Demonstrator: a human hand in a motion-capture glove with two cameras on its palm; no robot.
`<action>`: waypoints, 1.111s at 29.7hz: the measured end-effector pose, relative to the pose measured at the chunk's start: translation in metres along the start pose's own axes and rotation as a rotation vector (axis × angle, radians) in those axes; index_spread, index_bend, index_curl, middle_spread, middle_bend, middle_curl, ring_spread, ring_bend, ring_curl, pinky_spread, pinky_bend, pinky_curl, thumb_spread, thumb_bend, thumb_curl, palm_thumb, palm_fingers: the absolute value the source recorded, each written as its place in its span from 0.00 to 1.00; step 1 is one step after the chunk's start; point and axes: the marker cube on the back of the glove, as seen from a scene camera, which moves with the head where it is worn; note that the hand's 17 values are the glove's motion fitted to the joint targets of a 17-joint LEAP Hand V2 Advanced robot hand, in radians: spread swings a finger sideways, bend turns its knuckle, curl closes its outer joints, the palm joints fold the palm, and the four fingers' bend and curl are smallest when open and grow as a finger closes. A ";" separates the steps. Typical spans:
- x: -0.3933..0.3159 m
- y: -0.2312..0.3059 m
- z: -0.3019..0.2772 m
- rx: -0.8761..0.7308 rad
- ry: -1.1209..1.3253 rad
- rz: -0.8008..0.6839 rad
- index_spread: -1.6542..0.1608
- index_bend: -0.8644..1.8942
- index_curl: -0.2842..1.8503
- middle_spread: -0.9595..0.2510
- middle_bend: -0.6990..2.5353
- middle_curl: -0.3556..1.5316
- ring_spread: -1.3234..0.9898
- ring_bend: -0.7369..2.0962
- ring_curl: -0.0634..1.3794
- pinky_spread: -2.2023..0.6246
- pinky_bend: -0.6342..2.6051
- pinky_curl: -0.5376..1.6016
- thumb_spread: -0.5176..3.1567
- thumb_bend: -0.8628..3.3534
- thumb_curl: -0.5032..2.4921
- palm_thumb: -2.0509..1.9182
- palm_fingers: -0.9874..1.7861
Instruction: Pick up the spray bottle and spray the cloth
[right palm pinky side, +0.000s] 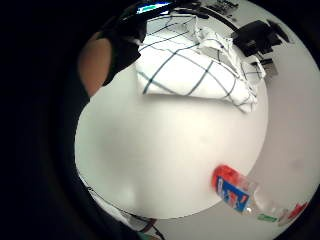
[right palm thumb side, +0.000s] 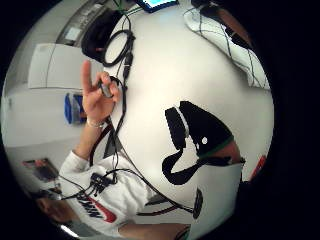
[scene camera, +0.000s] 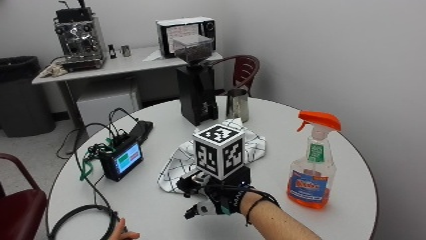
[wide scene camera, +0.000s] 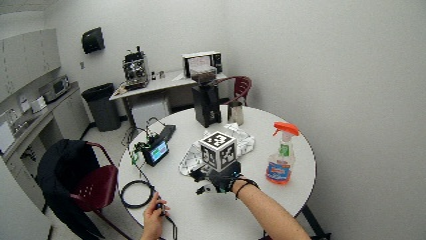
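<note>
The gloved hand (scene camera: 216, 200) hovers with relaxed fingers, holding nothing, near the checked cloth (scene camera: 219, 150); the spray bottle (scene camera: 313, 162) stands upright, well apart from the cloth, on the desk (scene camera: 160, 210).

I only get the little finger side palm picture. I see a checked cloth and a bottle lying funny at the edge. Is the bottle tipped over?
Observer: No. In the outside view the spray bottle stands upright on the round table.
Operator: Is the hand holding it?
Observer: No. The gloved right hand hovers near the checked cloth, apart from the bottle, holding nothing.
Operator: What colour is the squirty top?
Observer: Orange, and the liquid inside is orange too.
Operator: What's past the cloth?
Observer: A black coffee grinder and a metal jug stand there.
</note>
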 end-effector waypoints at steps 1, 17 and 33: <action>0.000 0.000 0.001 -0.003 0.002 0.001 0.80 0.37 0.15 0.77 0.33 0.24 0.57 0.37 0.09 0.82 0.30 0.29 0.25 0.27 0.20 0.63 0.59; 0.008 -0.006 0.006 -0.034 0.011 0.038 0.71 0.36 0.21 0.75 0.34 0.32 0.56 0.38 0.20 0.85 0.30 0.36 0.42 0.26 0.23 0.65 0.56; 0.006 0.017 -0.013 -0.011 0.016 0.019 0.70 0.36 0.23 0.75 0.33 0.35 0.57 0.38 0.23 0.86 0.30 0.38 0.46 0.24 0.25 0.66 0.54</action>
